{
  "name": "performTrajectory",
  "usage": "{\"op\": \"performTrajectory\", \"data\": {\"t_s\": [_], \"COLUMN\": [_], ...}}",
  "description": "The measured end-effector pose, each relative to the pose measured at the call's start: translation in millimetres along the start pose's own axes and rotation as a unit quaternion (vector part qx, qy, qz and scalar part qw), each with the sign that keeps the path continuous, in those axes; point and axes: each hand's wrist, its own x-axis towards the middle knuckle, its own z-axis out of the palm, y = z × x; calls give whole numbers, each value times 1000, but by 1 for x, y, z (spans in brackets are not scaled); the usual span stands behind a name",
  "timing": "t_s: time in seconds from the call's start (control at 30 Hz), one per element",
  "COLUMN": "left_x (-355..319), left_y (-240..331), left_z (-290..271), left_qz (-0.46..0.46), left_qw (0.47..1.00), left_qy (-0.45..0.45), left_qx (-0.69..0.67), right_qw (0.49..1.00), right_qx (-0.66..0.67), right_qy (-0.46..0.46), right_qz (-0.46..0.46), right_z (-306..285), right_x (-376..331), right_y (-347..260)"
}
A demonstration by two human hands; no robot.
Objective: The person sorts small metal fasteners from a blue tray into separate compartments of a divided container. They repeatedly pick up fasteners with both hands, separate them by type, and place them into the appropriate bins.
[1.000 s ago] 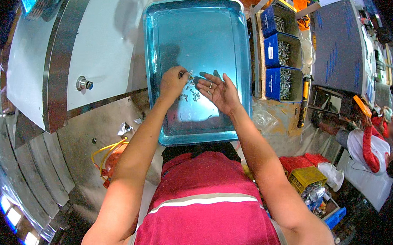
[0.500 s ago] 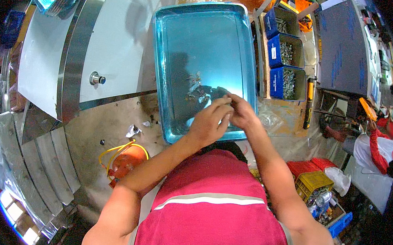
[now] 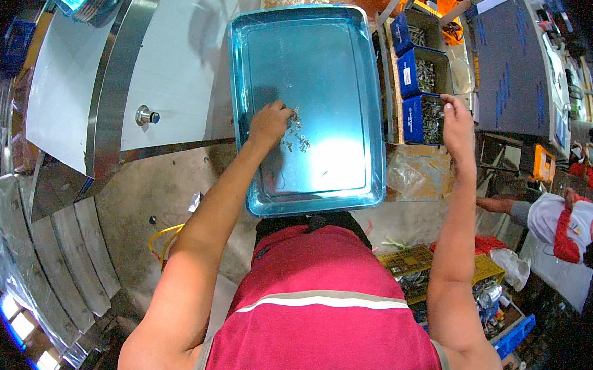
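Observation:
A blue-filmed rectangular metal tray [image 3: 312, 55] lies in front of me, with a small scatter of metal fasteners [image 3: 301, 141] on its floor. My left hand [image 3: 270, 125] is over the tray's left half, its closed fingertips at the edge of the scatter; what they pinch, if anything, is too small to make out. My right hand [image 3: 458, 131] is outside the tray, at the right side of the nearest blue parts bin [image 3: 414, 119]. Its thumb and fingers are drawn together over that bin, which holds small metal fasteners. Anything between those fingertips cannot be made out.
Two more blue bins, a middle bin [image 3: 407, 70] and a far bin [image 3: 402, 33], hold metal hardware. A white panel [image 3: 177, 67] with a metal edge stands left. Yellow crates [image 3: 411, 260] sit low right. Another person [image 3: 558, 224] is at the far right.
My hands were together over the tray's near right part; they have parted. The left moved left to the fasteners, and the right went out to the nearest bin.

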Motion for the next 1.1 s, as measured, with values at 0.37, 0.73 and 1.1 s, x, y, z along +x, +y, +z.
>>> {"op": "performTrajectory", "data": {"t_s": [0.37, 0.73, 1.1], "left_x": [-23, -37, -31], "left_y": [-17, -37, -13], "left_z": [8, -14, -8], "left_qz": [10, -292, -124], "left_qw": [994, 597, 992], "left_qy": [110, 59, -15], "left_qx": [11, -745, -34], "right_qw": [985, 923, 896], "right_qx": [133, -35, -128], "right_qy": [-41, -275, -253], "right_qz": [-98, -268, -343], "right_z": [140, 269, 278], "right_x": [-73, -43, -47], "right_y": [-86, -108, -108]}}
